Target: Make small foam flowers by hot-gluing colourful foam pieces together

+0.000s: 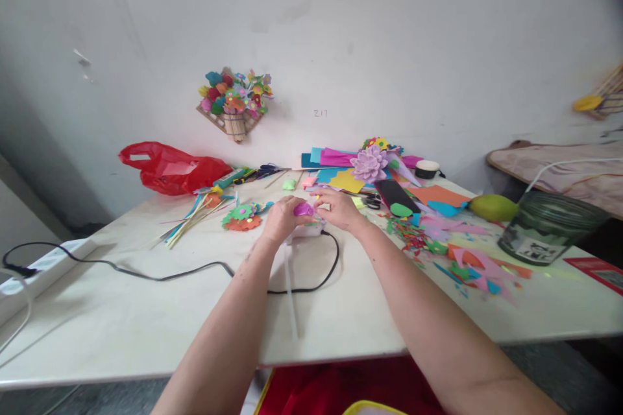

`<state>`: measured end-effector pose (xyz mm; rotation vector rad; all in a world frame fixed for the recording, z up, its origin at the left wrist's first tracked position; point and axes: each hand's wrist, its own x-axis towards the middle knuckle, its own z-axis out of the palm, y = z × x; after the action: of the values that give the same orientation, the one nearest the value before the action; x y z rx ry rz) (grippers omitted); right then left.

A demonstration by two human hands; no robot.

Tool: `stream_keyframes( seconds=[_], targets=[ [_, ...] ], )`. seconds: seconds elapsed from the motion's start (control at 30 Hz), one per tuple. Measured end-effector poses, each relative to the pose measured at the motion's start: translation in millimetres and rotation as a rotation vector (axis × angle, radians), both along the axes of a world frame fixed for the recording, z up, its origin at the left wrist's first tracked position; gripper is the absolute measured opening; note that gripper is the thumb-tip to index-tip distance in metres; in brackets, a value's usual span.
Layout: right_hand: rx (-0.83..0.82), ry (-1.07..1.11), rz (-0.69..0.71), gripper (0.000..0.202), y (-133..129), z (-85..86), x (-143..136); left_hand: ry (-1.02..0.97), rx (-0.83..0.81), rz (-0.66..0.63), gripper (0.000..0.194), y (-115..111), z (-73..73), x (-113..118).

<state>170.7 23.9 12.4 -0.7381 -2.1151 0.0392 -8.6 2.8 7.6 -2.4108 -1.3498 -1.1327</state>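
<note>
Near the middle of the white table, my left hand (282,217) is closed on a small purple piece (304,209). Close by on the right, my right hand (335,207) has its fingers curled at the purple piece's right side; what lies between its fingertips is too small to make out. Just below both hands is a white hot glue gun (307,231) with a black cord, and a translucent glue stick (291,292) extends from it toward the front edge. Green and orange foam flowers (242,217) lie left of my left hand.
A red plastic bag (180,172) and a power strip (43,272) are on the left. The black cord (165,277) crosses the table. Foam sheets (348,180), scissors (372,200), colourful scraps (477,266), a green fruit (494,207) and a glass jar (548,227) lie right.
</note>
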Motion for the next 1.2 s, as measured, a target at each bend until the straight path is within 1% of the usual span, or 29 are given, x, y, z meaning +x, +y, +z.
stream_keyframes(
  seconds=[0.2, 0.27, 0.33, 0.4, 0.47, 0.5, 0.57, 0.6, 0.67, 0.8, 0.9, 1.07, 1.2],
  targets=[
    [0.082, -0.117, -0.084, 0.012, -7, 1.9, -1, 0.028, -0.006, 0.002, 0.035, 0, -0.4, 0],
    [0.088, -0.120, -0.108, 0.013, -8, 1.8, -1, 0.018, -0.003, 0.001, 0.034, 0, -0.5, 0],
    [0.057, -0.081, -0.138, 0.014, -6, 0.7, -1, 0.005, 0.001, 0.001, 0.033, 0, -0.5, 0],
    [-0.035, 0.029, -0.150, 0.012, -3, -0.7, 0, -0.013, 0.001, 0.001, 0.033, -1, -0.6, 0],
    [-0.215, 0.234, -0.105, 0.008, 1, -1.2, 1, -0.032, 0.001, -0.002, 0.033, 0, -0.8, 0],
    [-0.335, 0.358, -0.057, 0.007, 2, -1.0, 1, -0.041, 0.003, -0.004, 0.033, 0, -1.1, 0],
    [-0.578, 0.580, 0.057, 0.010, 3, 0.5, 2, -0.056, 0.005, -0.010, 0.034, 1, -1.7, 0],
    [-0.678, 0.654, 0.110, 0.013, 3, 1.4, 3, -0.063, 0.005, -0.012, 0.034, 1, -2.1, -1],
    [-0.809, 0.723, 0.195, 0.016, 1, 2.8, 5, -0.076, 0.003, -0.008, 0.034, 2, -3.0, -1],
    [-0.932, 0.772, 0.334, 0.010, -1, 2.2, 8, -0.084, -0.010, 0.020, 0.035, 2, -4.3, -2],
    [-1.004, 0.814, 0.391, 0.008, -1, 1.4, 11, -0.090, -0.024, 0.032, 0.037, 3, -4.6, -2],
    [-1.112, 0.853, 0.406, 0.013, 2, 2.5, 15, -0.098, -0.042, 0.044, 0.037, 4, -5.5, -2],
    [-1.077, 0.862, 0.391, 0.016, 1, 3.5, 17, -0.104, -0.048, 0.051, 0.038, 4, -6.3, -3]
  ],
)
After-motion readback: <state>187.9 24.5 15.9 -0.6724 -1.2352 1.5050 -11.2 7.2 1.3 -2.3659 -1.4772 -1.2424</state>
